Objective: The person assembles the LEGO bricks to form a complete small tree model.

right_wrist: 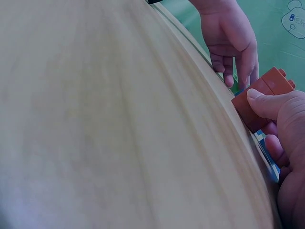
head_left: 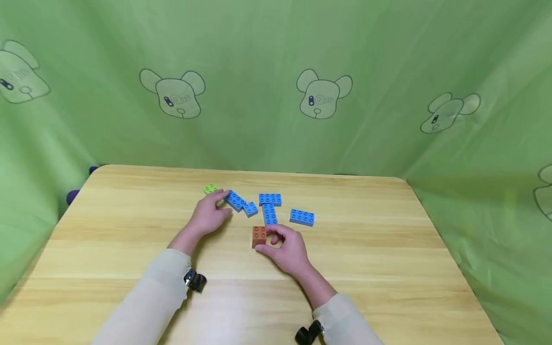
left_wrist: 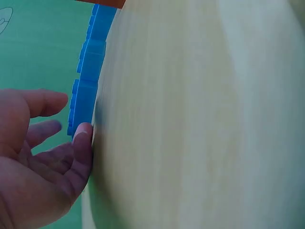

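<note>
My right hand (head_left: 286, 249) pinches a stack of reddish-brown toy bricks (head_left: 259, 236) between thumb and fingers at the table's middle; the right wrist view shows two bricks (right_wrist: 262, 98) joined, studs up. My left hand (head_left: 208, 214) has loosely bent fingers at the left end of a long blue brick (head_left: 235, 201). In the left wrist view a fingertip (left_wrist: 84, 129) meets or nearly meets the near blue brick (left_wrist: 86, 102); no grip shows. A small blue brick (head_left: 250, 209) sits by the long one's right end. The left hand partly hides a lime-green brick (head_left: 210, 189).
One long blue brick (head_left: 270, 199) lies crosswise behind another (head_left: 269, 214), which points toward the brown stack. A further blue brick (head_left: 302, 217) lies to their right. The wooden table (head_left: 366, 268) ends at a green curtain (head_left: 258, 134) with printed mouse heads.
</note>
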{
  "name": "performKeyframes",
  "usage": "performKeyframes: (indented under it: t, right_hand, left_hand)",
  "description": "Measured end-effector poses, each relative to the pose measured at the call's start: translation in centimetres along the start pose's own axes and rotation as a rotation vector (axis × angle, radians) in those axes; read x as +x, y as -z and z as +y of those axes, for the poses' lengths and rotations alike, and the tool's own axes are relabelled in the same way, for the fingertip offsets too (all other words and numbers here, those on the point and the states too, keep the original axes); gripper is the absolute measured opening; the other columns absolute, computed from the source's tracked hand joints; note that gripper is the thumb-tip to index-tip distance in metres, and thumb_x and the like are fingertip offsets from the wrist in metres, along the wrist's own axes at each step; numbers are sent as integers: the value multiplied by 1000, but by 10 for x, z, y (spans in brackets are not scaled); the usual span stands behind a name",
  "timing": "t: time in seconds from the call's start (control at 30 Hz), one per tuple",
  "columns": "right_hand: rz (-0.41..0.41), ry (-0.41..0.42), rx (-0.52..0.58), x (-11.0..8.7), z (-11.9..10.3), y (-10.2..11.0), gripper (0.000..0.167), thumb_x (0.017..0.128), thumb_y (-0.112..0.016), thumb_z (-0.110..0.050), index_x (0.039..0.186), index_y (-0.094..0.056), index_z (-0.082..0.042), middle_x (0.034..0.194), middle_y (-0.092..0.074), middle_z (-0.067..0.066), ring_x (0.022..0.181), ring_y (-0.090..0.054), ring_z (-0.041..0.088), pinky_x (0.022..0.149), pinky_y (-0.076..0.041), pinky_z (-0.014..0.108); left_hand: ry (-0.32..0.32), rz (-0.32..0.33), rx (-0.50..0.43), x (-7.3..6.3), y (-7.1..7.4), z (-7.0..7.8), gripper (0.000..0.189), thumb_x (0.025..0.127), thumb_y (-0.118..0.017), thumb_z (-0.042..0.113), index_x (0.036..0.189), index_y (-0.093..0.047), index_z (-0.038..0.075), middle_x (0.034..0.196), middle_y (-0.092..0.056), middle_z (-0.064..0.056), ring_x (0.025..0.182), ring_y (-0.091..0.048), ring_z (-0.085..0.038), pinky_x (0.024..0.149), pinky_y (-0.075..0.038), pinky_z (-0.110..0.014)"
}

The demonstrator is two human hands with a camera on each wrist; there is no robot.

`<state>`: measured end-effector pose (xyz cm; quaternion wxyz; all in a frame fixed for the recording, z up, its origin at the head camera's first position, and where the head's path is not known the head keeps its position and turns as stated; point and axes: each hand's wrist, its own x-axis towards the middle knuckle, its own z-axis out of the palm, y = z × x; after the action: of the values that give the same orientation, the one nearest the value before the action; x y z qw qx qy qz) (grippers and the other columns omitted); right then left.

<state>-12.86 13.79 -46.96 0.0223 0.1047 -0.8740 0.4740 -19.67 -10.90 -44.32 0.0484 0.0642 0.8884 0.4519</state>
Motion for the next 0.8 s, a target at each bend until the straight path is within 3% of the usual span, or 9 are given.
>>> performKeyframes:
  t: [0.23, 0.47, 0.7, 0.8]
  right_hand:
    - [6, 7, 7, 0, 2, -1, 41, 74, -92, -24, 111, -74, -18, 84, -64, 0, 77, -55, 15, 66, -47, 31]
    - [-2, -22, 7, -3, 2, -1, 42, 73, -92, -23, 111, -74, -17, 83, -63, -1, 77, -55, 16, 67, -47, 31]
    - [1, 5, 7, -3, 2, -1, 42, 73, -92, -21, 111, -74, -16, 83, -63, -1, 76, -55, 15, 67, -47, 31]
    - [4, 16, 8, -1, 2, -1, 42, 73, -92, -20, 111, -74, -16, 83, -63, -1, 76, -55, 15, 67, -47, 30]
  left_hand:
    - [-68, -18, 132, -5, 0, 3, 52, 95, -63, 11, 144, -48, -2, 147, -41, -29, 137, -34, -47, 112, -26, -56]
    - [-48, -19, 219, -14, -3, 3, 51, 93, -69, 13, 140, -54, -1, 142, -47, -28, 130, -44, -46, 108, -33, -58]
    - [-45, 59, 241, -15, -1, 4, 32, 86, -76, 12, 115, -67, 0, 142, -45, -27, 128, -45, -47, 106, -36, -58]
    - [-52, 84, 226, -13, 0, 3, 26, 84, -77, 10, 107, -66, 1, 132, -54, -24, 119, -53, -43, 101, -42, -56]
